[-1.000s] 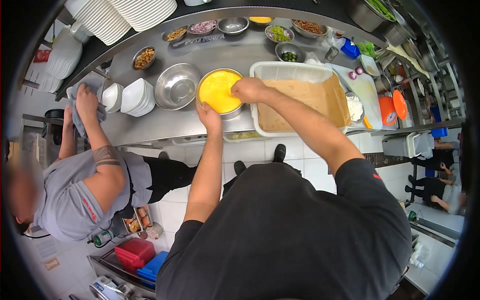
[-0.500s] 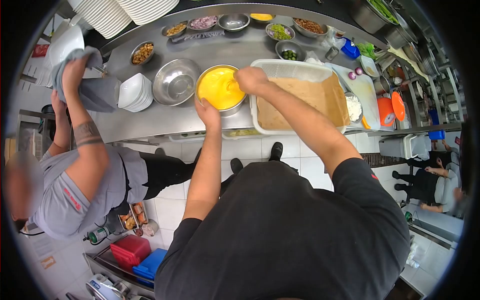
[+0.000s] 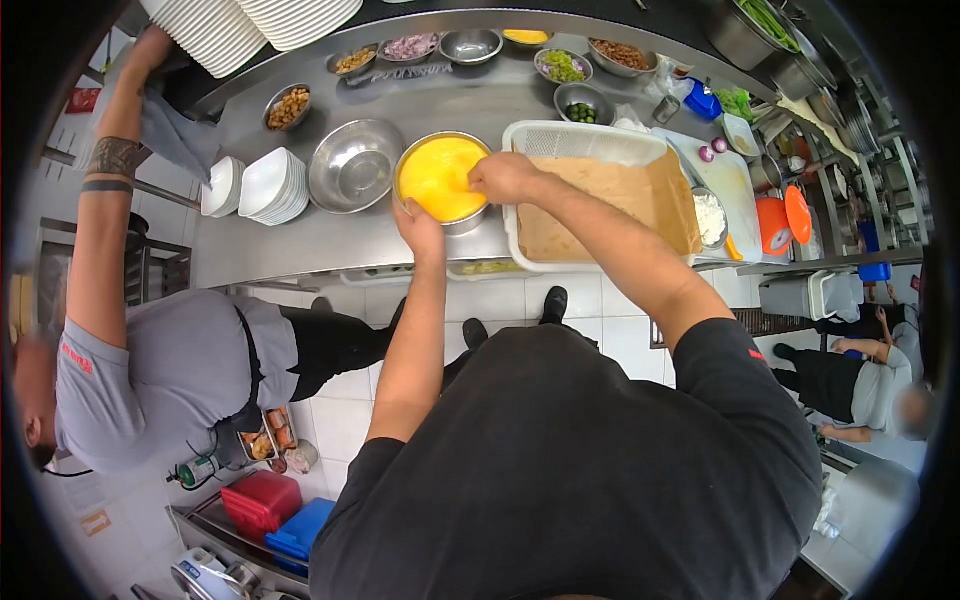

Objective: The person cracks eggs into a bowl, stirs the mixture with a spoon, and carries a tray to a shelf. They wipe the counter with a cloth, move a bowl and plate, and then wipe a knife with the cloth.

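A metal bowl (image 3: 397, 178) of smooth bright-yellow liquid (image 3: 438, 172) stands at the front of the steel counter. My left hand (image 3: 423, 232) grips its near left rim, thumb up over the edge. At the bowl's right side, my right hand (image 3: 503, 179) is closed in a fist over the liquid. Whatever it holds reaches down into the yellow and is mostly hidden by the fingers. Touching distance to the left is a wide, empty metal bowl (image 3: 352, 170). Just right of the fist sits a white perforated tray (image 3: 570, 138) lined with brown paper (image 3: 600, 205).
Stacked white dishes (image 3: 275, 188) stand at left, near a co-worker (image 3: 180, 370) reaching up to a plate stack (image 3: 205, 35). Small ingredient bowls (image 3: 583, 100) line the back. Right are a cutting board (image 3: 725, 175), a bowl of white crumbles (image 3: 709, 218) and an orange scale (image 3: 772, 225).
My right fist has shifted slightly down and right at the bowl; my left hand keeps its hold. The co-worker's arm has swung up to the shelf, and another small dish stack now shows on the counter.
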A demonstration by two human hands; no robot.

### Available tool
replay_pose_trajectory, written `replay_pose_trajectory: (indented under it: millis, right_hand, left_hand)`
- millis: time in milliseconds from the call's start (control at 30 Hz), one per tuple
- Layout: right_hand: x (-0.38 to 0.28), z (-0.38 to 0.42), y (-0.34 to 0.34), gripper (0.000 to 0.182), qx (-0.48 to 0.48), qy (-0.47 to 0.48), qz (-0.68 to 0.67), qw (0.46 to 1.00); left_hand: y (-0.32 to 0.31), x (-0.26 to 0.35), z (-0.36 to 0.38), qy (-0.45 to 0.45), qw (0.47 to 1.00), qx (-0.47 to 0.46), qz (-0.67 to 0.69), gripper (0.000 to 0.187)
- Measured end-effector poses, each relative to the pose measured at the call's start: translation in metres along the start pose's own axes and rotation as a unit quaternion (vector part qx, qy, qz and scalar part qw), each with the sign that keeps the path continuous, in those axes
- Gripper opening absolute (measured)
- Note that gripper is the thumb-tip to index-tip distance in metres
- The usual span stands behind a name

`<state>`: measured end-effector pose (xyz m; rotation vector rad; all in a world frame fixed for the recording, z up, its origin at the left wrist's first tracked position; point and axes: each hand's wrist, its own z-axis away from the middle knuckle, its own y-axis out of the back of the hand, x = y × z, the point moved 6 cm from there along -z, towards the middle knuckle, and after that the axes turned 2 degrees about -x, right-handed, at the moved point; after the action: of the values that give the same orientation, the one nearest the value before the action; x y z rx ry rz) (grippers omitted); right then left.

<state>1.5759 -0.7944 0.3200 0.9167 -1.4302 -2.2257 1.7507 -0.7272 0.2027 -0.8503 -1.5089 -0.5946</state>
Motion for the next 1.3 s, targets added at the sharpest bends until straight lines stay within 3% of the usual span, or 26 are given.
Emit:
replay_pose_trajectory:
  millis: [100,200,300,400,500,600,633,733,833,933,967,1067,1167,1267,1300]
  right_hand:
    - [0.013,-0.006,0.016,0.027,0.092,-0.108,0.016,0.99]
    - [0.002,-0.006,-0.001,0.026,-0.018,-0.029,0.065,0.997]
    - [0.017,-0.005,0.024,0.027,0.154,-0.074,-0.067,0.983]
    - [0.009,-0.007,0.0,0.027,-0.026,-0.033,0.089,0.995]
    - [0.009,0.002,0.024,0.028,0.082,-0.056,-0.045,0.994]
    - [0.013,-0.008,-0.004,0.027,-0.012,-0.062,0.11,0.992]
    - [0.01,-0.005,-0.004,0.026,-0.021,-0.032,0.065,0.997]
    - [0.021,-0.003,0.016,0.026,0.176,-0.08,-0.065,0.979]
    - [0.014,-0.01,-0.011,0.027,-0.012,-0.034,0.099,0.994]
    - [0.017,-0.005,0.007,0.025,0.139,-0.055,-0.067,0.986]
    - [0.019,-0.008,0.006,0.026,0.123,-0.11,-0.017,0.986]
    - [0.008,-0.012,-0.018,0.028,-0.01,0.003,0.02,1.0]
    - [0.016,-0.013,0.0,0.027,0.146,-0.068,-0.079,0.984]
    - [0.009,-0.029,-0.026,0.027,0.012,-0.013,0.021,1.0]
    - [0.009,-0.028,-0.015,0.027,0.052,-0.033,-0.023,0.998]
  left_hand:
    - [0.002,0.004,0.009,0.012,1.0,0.006,0.024,0.042]
    - [-0.002,0.01,0.005,0.019,0.999,0.004,0.031,0.042]
    - [0.002,0.003,0.01,0.019,0.999,0.012,0.024,0.042]
    - [0.001,0.008,0.004,0.016,1.0,0.011,0.008,0.042]
    - [-0.001,0.007,0.008,0.019,1.0,0.009,0.018,0.043]
    - [-0.001,0.013,0.004,0.014,1.0,0.007,0.012,0.043]
    - [0.001,0.009,0.003,0.018,1.0,0.008,0.007,0.043]
    - [0.001,0.003,0.007,0.016,1.0,0.018,0.007,0.042]
    - [0.001,0.007,0.005,0.017,1.0,0.015,0.019,0.042]
    - [-0.005,0.008,0.007,0.012,0.999,0.009,0.04,0.043]
    - [-0.001,0.01,0.008,0.006,0.999,0.004,0.041,0.043]
    - [0.0,0.017,0.009,0.02,1.0,0.015,0.001,0.043]
    - [0.0,0.008,0.008,0.008,1.0,0.013,0.023,0.043]
    - [0.001,0.005,0.003,0.007,1.0,0.021,0.002,0.043]
    - [0.0,0.004,0.002,0.008,1.0,0.004,0.002,0.043]
